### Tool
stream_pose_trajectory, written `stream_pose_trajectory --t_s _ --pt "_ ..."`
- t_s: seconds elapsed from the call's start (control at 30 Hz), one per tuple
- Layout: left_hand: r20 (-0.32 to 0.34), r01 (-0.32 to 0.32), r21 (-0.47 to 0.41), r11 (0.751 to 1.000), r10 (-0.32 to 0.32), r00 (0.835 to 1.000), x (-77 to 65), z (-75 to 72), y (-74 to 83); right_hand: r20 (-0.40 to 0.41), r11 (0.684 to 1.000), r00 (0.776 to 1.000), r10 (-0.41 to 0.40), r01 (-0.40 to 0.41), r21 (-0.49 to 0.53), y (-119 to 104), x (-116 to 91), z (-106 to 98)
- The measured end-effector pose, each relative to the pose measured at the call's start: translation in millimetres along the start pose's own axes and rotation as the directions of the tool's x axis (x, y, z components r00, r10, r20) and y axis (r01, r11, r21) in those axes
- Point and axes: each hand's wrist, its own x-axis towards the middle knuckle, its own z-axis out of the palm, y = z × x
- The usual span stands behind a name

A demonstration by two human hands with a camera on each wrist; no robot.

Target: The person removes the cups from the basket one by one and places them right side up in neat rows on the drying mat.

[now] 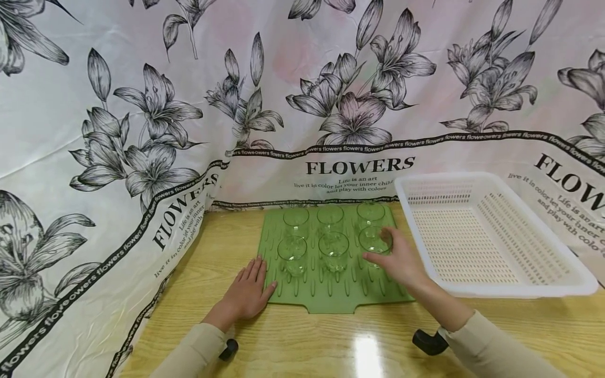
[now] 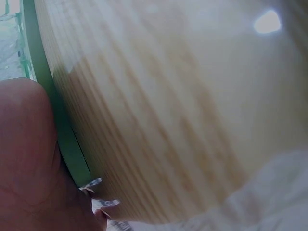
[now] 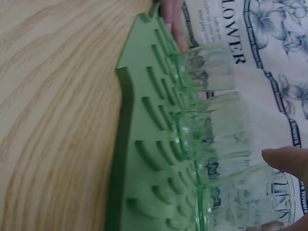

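Note:
Six-cup layout aside, several clear drinking glasses stand in two rows on a green ribbed drying mat (image 1: 331, 302). My right hand (image 1: 399, 257) holds the front right glass (image 1: 373, 247) near its rim, thumb on the near side and fingers on the far side. That glass (image 3: 240, 202) stands on the mat in the right wrist view, with the thumb (image 3: 284, 159) beside it. My left hand (image 1: 248, 291) lies with straight fingers on the mat's left edge. The front left glass (image 1: 293, 257) is nearest to it. In the left wrist view, part of the left hand (image 2: 24, 154) lies along the green edge.
A white plastic basket (image 1: 472, 289) with slotted walls stands right of the mat. The wooden table (image 1: 283, 346) runs in front. A floral cloth (image 1: 264, 178) hangs behind and at the left. Black wrist mounts (image 1: 430, 342) show under the sleeves.

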Motion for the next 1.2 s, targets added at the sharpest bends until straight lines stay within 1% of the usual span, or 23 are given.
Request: stream_pose_trajectory --t_s 0.1,0.3,0.33,0.43,0.53,0.63,0.8,0.9,0.97,1.07,1.2 --pt "0.014 0.004 0.004 1.000 -0.004 1.000 -0.1 -0.2 0.6 -0.004 1.000 1.000 0.031 -0.031 -0.006 3.9 1.4 3.0" --pt "0.009 0.004 -0.021 1.000 -0.004 1.000 -3.4 -5.5 3.6 0.022 0.997 0.997 0.068 -0.068 0.034 7.6 2.0 4.7" --pt "0.003 -0.001 -0.040 0.999 0.001 1.000 -4.2 -6.6 4.2 0.026 0.997 0.997 0.071 -0.072 0.040 8.6 2.2 4.8" --pt "0.010 0.002 -0.036 0.999 -0.001 1.000 -4.9 -7.6 5.2 0.032 0.996 0.997 0.076 -0.077 0.046 12.4 3.5 4.8" --pt "0.002 0.001 -0.039 0.999 -0.001 1.000 -5.1 -6.7 5.2 0.033 0.996 0.997 0.075 -0.077 0.041 16.5 5.0 4.5" --pt "0.006 0.006 -0.021 1.000 -0.006 1.000 -5.1 -7.3 5.9 0.030 0.997 0.997 0.072 -0.073 0.035 19.7 6.7 4.2" --pt "0.005 0.001 -0.042 0.999 -0.001 1.000 -6.9 -14.4 9.5 0.033 0.996 0.997 0.071 -0.073 0.046 20.1 8.6 4.2" --pt "0.000 -0.003 -0.059 0.998 0.003 1.000 -7.4 -15.8 9.9 0.041 0.996 0.996 0.079 -0.081 0.048 17.5 7.6 3.3" --pt "-0.001 -0.004 -0.062 0.998 0.004 1.000 -7.7 -15.2 9.4 0.041 0.995 0.995 0.086 -0.087 0.038 15.4 6.2 2.5" --pt "0.006 0.000 -0.050 0.999 0.000 1.000 -6.9 -12.2 7.7 0.033 0.997 0.997 0.074 -0.074 -0.005 10.4 2.9 0.8" --pt "0.004 0.003 -0.021 1.000 -0.003 1.000 -4.7 -7.3 5.2 0.027 0.996 1.000 0.008 -0.005 -0.090 1.4 -3.2 -4.2"
